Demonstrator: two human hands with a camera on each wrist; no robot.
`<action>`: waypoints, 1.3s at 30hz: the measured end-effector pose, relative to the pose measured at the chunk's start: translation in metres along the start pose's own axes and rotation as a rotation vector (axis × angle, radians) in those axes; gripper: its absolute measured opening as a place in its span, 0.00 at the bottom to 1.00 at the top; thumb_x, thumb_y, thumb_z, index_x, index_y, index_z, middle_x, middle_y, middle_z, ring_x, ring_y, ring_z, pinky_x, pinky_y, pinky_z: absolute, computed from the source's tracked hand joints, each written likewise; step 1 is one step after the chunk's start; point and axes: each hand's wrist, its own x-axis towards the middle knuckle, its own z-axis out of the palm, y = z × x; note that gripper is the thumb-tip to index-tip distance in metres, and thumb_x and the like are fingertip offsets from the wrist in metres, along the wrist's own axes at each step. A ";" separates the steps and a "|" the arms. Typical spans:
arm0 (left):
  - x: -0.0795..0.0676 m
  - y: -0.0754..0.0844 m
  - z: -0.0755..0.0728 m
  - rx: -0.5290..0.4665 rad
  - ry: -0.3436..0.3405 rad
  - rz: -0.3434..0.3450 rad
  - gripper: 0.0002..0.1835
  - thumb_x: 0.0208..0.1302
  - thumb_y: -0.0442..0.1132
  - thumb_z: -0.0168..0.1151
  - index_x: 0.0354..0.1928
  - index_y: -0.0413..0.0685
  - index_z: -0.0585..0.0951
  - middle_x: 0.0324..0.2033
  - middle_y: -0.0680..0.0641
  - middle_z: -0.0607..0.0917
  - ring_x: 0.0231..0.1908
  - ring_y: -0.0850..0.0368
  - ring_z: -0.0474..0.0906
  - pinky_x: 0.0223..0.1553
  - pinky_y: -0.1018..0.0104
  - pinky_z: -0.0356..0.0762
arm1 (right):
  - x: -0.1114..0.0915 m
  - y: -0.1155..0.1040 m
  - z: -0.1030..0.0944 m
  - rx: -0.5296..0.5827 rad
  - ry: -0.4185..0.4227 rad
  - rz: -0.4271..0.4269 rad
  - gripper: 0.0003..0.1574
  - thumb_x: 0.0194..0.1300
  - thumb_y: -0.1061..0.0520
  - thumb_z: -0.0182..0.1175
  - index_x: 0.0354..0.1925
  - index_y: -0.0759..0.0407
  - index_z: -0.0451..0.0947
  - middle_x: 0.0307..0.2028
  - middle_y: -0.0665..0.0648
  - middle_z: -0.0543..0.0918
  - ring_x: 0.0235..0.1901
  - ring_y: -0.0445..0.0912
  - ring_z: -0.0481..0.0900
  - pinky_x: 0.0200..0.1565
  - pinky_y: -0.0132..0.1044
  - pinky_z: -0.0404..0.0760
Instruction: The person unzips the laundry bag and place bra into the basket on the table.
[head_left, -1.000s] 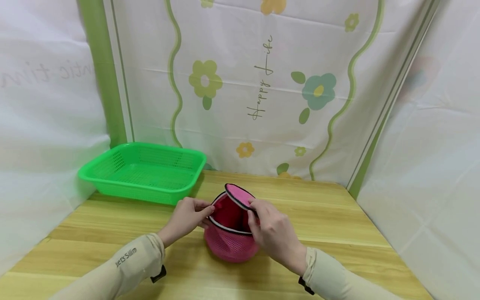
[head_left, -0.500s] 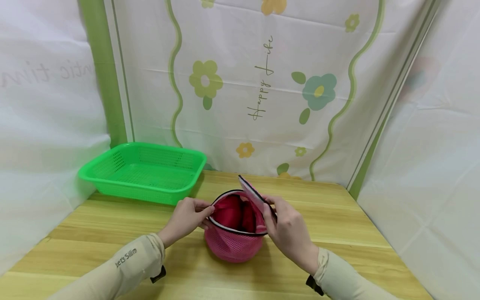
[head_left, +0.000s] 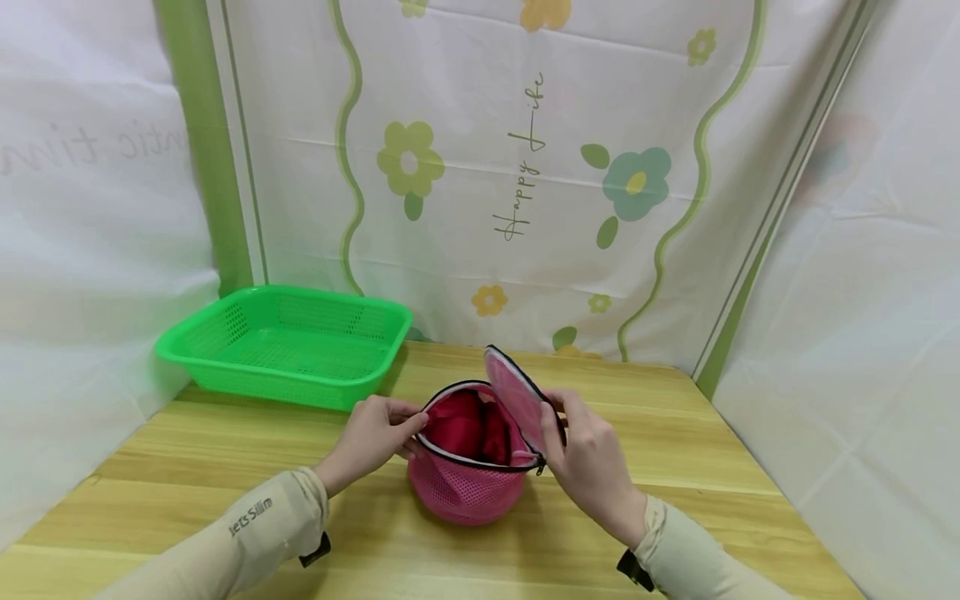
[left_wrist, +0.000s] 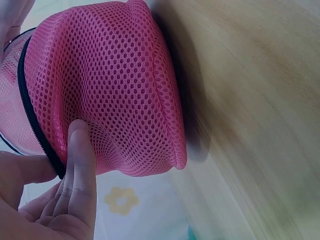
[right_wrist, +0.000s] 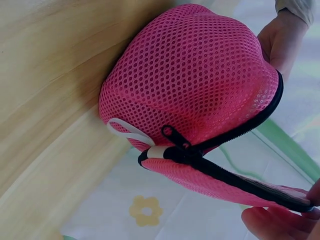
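Observation:
A pink mesh laundry bag with a black zipper edge stands on the table, its round lid tilted up to the right. Dark red shiny fabric lies inside. My left hand pinches the bag's rim on its left side, thumb inside and fingers against the outer mesh in the left wrist view. With thumb and fingers my right hand holds the lid's edge. In the right wrist view the zipper pull hangs near the lid's hinge, beside a white loop.
A green plastic basket with perforated sides stands at the back left of the wooden table. White curtains with printed flowers enclose the back and both sides.
My right hand has moved right, swinging the lid up and away from the opening, so more of the red fabric shows. The left hand has stayed on the rim.

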 end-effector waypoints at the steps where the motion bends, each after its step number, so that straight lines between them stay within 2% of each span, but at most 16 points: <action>1: 0.000 0.000 0.000 0.001 0.001 0.000 0.10 0.68 0.34 0.61 0.43 0.33 0.85 0.29 0.43 0.87 0.23 0.49 0.85 0.27 0.53 0.84 | 0.000 0.001 0.000 0.006 0.002 0.006 0.08 0.67 0.65 0.56 0.43 0.70 0.75 0.32 0.58 0.82 0.29 0.47 0.84 0.29 0.36 0.84; 7: 0.000 0.001 0.000 0.010 0.001 0.006 0.10 0.68 0.34 0.61 0.42 0.33 0.85 0.28 0.43 0.87 0.23 0.50 0.85 0.27 0.55 0.84 | -0.004 0.007 -0.003 0.038 0.013 0.044 0.07 0.66 0.67 0.56 0.42 0.70 0.74 0.32 0.58 0.82 0.32 0.49 0.84 0.32 0.35 0.85; 13: 0.000 0.002 0.001 0.012 -0.001 0.012 0.09 0.68 0.33 0.61 0.42 0.32 0.85 0.28 0.43 0.87 0.23 0.50 0.85 0.27 0.54 0.84 | -0.005 0.011 -0.009 0.089 0.030 0.103 0.05 0.65 0.70 0.57 0.41 0.69 0.74 0.31 0.57 0.81 0.30 0.47 0.84 0.32 0.33 0.84; 19: -0.002 0.001 0.001 0.001 -0.009 0.007 0.10 0.68 0.34 0.61 0.42 0.32 0.85 0.29 0.43 0.87 0.24 0.49 0.86 0.28 0.51 0.84 | -0.007 0.013 -0.012 0.079 0.037 0.151 0.05 0.65 0.70 0.58 0.41 0.69 0.74 0.30 0.57 0.81 0.29 0.47 0.83 0.31 0.31 0.83; 31: -0.003 0.000 0.001 0.010 -0.011 0.017 0.10 0.68 0.36 0.62 0.43 0.33 0.85 0.28 0.44 0.87 0.23 0.50 0.85 0.28 0.51 0.84 | -0.020 0.019 -0.012 0.114 0.045 0.162 0.07 0.64 0.71 0.60 0.42 0.68 0.74 0.31 0.58 0.82 0.29 0.48 0.83 0.31 0.28 0.82; 35: -0.003 -0.001 0.001 0.012 -0.004 0.023 0.10 0.68 0.35 0.62 0.43 0.33 0.85 0.27 0.44 0.87 0.23 0.50 0.85 0.28 0.50 0.84 | -0.023 0.020 -0.014 0.106 0.043 0.175 0.07 0.64 0.71 0.60 0.42 0.69 0.75 0.31 0.59 0.83 0.28 0.48 0.84 0.31 0.27 0.82; 39: -0.003 -0.001 0.002 0.014 0.002 0.033 0.10 0.68 0.35 0.62 0.42 0.33 0.85 0.27 0.43 0.87 0.22 0.50 0.85 0.27 0.52 0.84 | -0.025 0.022 -0.017 0.092 0.046 0.190 0.08 0.64 0.72 0.60 0.42 0.69 0.75 0.32 0.60 0.84 0.29 0.48 0.84 0.30 0.27 0.82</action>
